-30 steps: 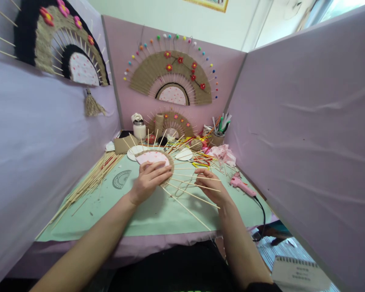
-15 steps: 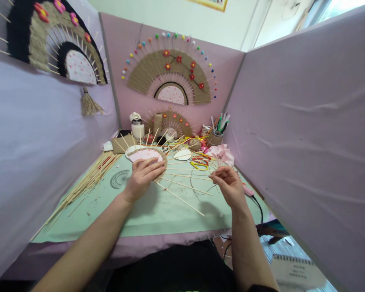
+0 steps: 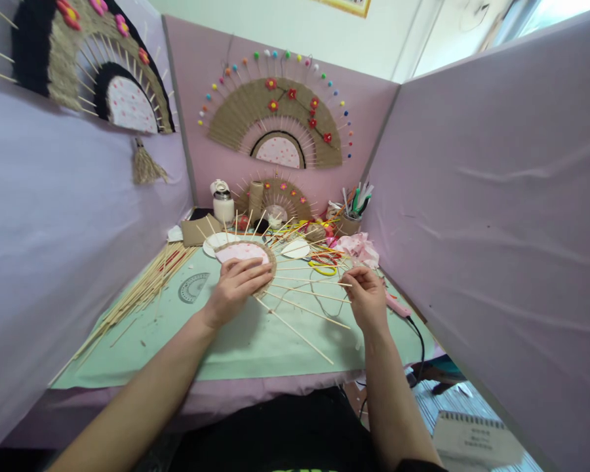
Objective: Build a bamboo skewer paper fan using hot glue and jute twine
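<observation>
My left hand (image 3: 236, 288) grips a half-round fan (image 3: 243, 252) by its centre, fingers lying over the pink spotted fabric and the tan twine-wrapped rim. Thin wooden sticks (image 3: 309, 309) spread out from that rim like rays, tilted just above the table. At their right ends my right hand (image 3: 366, 295) is closed in a pinch on the tip of one stick; its thumb and fingertips partly cover that tip. A loop of grey cord (image 3: 324, 313) shows beneath the sticks, close to the right hand.
Loose sticks (image 3: 142, 283) and a protractor (image 3: 193, 288) lie left on the green mat (image 3: 187, 357). A pink corded tool (image 3: 397, 305), yellow-handled scissors (image 3: 324, 267) and crumpled pink fabric (image 3: 358, 249) are at right. A bottle (image 3: 223, 206) stands behind. Fabric-covered panels enclose the table.
The fan has shifted slightly right and turned a little, with my left hand on it. The right hand stays pinched at a stick's end, its wrist drawn slightly left.
</observation>
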